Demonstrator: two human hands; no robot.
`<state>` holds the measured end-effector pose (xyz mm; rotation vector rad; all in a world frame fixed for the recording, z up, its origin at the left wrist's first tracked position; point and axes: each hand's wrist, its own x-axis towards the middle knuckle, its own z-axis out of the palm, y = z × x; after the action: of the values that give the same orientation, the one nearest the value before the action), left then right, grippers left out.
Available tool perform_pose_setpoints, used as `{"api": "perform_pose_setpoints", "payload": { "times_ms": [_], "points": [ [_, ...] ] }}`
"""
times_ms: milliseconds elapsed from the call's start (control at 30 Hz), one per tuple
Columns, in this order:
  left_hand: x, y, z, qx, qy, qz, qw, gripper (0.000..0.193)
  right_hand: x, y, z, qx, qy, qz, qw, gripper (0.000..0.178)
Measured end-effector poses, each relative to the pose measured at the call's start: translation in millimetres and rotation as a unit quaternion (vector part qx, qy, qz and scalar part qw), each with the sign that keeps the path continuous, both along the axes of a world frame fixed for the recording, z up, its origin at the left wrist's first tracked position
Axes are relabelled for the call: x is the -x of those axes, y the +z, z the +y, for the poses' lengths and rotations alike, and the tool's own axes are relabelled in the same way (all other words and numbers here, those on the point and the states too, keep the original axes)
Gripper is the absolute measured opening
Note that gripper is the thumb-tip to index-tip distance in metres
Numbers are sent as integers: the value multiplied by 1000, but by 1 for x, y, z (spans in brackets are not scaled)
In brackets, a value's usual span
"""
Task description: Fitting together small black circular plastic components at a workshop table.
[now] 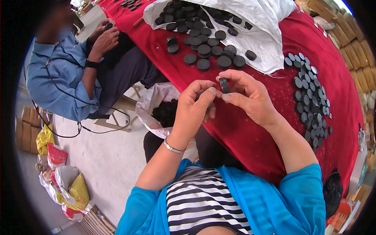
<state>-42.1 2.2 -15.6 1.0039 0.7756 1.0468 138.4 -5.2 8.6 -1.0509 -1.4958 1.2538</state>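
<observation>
My right hand (247,93) pinches a small black round disc (224,84) on edge between thumb and fingers, above the red cloth-covered table (258,129). My left hand (194,106) meets it from the left, its thumb touching the disc and its fingers curled around another dark piece that is mostly hidden. A pile of the same black discs (203,49) lies on a white sack (258,35) just beyond my hands. Several more discs (311,98) are spread on the red cloth to my right.
A white bag with black discs (164,111) hangs below the table edge by my left wrist. A person in a blue shirt (62,74) sits at the left, handling a disc. Cardboard boxes (352,43) line the right; colourful bags (66,184) lie on the floor.
</observation>
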Motion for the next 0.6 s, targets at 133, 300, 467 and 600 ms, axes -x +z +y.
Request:
{"api": "perform_pose_setpoints", "payload": {
  "times_ms": [133,300,467,600],
  "points": [
    [0,1,2,69,-37,-39,996,20,1,5,-3,21,28,-12,999,42],
    [5,0,4,93,-65,-103,988,16,1,5,-3,33,48,-13,998,43],
    [5,1,6,97,-60,-85,990,12,0,1,0,-55,43,-90,993,45],
    [9,-1,8,107,-20,-132,985,12,5,4,-1,-319,13,-285,904,48]
  ]
}}
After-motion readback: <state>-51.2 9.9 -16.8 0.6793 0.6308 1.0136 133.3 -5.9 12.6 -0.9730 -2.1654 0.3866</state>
